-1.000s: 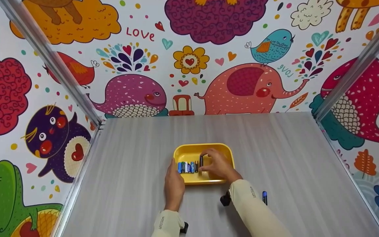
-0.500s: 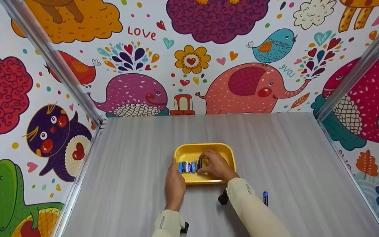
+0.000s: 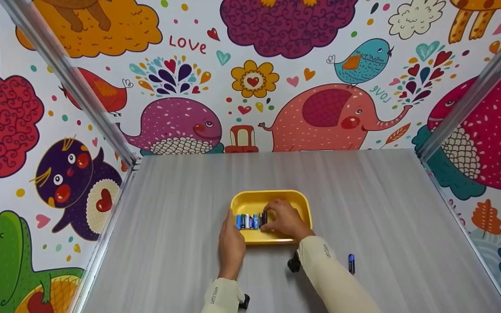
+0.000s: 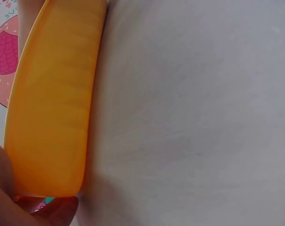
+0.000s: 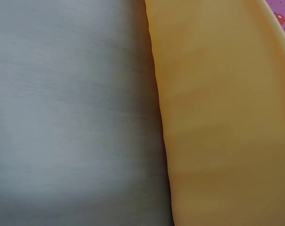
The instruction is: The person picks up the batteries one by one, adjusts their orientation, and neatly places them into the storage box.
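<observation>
A yellow tray (image 3: 272, 240) sits on the table, with several batteries (image 3: 247, 221) lined up side by side in its left half. At the right end of that row, my right hand (image 3: 286, 218) pinches a black battery (image 3: 265, 218) between thumb and finger, one at each end. My left hand (image 3: 231, 248) rests along the tray's left side, its fingers straight against the outer wall. In the left wrist view, part of this hand (image 4: 5, 207) touches the tray's corner (image 4: 52, 183). Only the tray's outer wall (image 5: 222, 117) and tabletop show in the right wrist view.
One blue-and-black battery (image 3: 352, 264) lies on the grey tabletop (image 3: 181, 200), right of my right forearm. Walls with printed cartoon animals (image 3: 320, 117) enclose the back and sides, with metal posts (image 3: 76, 91) at the corners.
My right hand has moved the black battery slightly left, up against the end of the row. The left hand and the tray have stayed put.
</observation>
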The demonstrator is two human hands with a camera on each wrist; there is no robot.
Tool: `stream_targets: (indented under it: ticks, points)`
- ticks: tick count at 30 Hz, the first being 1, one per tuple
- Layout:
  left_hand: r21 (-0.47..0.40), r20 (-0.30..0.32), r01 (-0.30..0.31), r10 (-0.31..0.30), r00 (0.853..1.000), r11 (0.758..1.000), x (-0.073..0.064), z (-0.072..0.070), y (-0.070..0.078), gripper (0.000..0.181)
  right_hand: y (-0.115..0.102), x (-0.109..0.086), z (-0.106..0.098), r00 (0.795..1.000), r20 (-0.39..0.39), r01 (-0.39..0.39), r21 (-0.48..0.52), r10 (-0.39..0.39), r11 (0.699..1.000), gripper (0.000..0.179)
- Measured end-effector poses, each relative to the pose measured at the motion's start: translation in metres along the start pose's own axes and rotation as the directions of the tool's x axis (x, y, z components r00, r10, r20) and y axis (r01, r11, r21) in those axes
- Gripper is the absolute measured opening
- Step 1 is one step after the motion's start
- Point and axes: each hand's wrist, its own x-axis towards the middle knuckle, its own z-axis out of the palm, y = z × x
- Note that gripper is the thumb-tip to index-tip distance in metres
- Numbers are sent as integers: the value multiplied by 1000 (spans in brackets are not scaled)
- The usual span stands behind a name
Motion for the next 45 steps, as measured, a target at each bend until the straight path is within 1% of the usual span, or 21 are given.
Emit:
stream_targets:
  ticks: [5,10,14,18,22,25,30,34,38,43,45]
  points:
    - [-13,5,10,-10,1000,1000,0,0,1,58,0,-1,2,1000,-7,7,-27,-7,1000,49]
    - [-32,18,25,-25,1000,999,0,-1,2,58,-2,-1,2,1000,-3,11,-29,-11,1000,47]
    - [-39,20,25,-25,999,999,1,-1,2,59,-1,-1,3,1000,-1,23,-32,-23,999,45]
    - [-34,14,15,-15,1000,999,1,-1,2,59,0,0,3,999,-16,50,-53,-51,997,45]
    - [-31,15,25,-24,1000,999,0,0,2,58,1,-1,4,997,-29,76,-76,-78,994,46]
    - [-31,17,35,-35,999,999,0,1,2,58,0,-2,4,997,-30,74,-73,-76,995,47]
    - [-34,18,36,-35,999,999,1,1,2,58,-1,-2,4,998,-27,49,-60,-51,997,48]
    - [-36,25,41,-40,999,999,1,0,3,58,-3,-2,2,1000,-15,26,-32,-27,999,53]
    - [-38,24,44,-43,999,998,1,0,2,58,-5,-3,-3,1000,-13,23,45,-22,999,58]
    - [-59,32,53,-51,998,997,1,0,2,57,-12,-6,-14,1000,-16,18,115,-16,993,59]
    - [-71,31,49,-47,998,996,1,0,2,57,-16,-7,-20,999,-23,34,121,-31,992,58]
